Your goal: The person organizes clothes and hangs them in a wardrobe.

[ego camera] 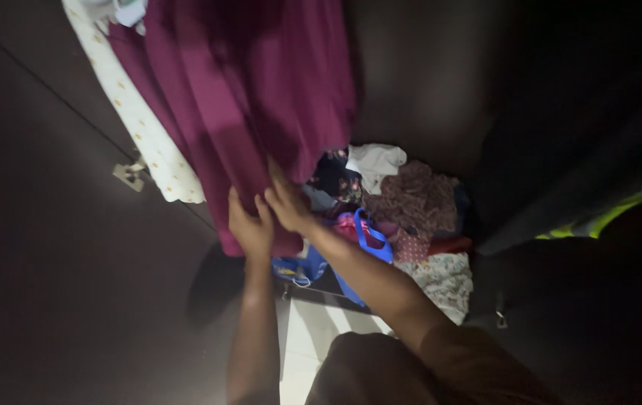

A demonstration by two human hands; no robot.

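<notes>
Nearest the camera, both forearms extend up from the lower edge over a pale strip of floor (313, 330). Left hand (249, 225) and right hand (285, 201) lie side by side, nearly touching, fingers pressed flat against the lower hem of a magenta garment (246, 97); whether the fingers pinch the cloth or only rest on it cannot be told in this light. The garment hangs or is spread from the top of frame down to the hands, in long folds. Just right of the hands, a blue-handled bag (366, 244) sits against a heap of mixed clothes (411, 202): floral prints, a white piece, a dull pink piece. Left of the magenta garment, touching its edge, a white cloth with small orange dots (145, 127) runs diagonally. Surroundings beyond are dark; a yellow-green stripe (606, 217) shows far right.
</notes>
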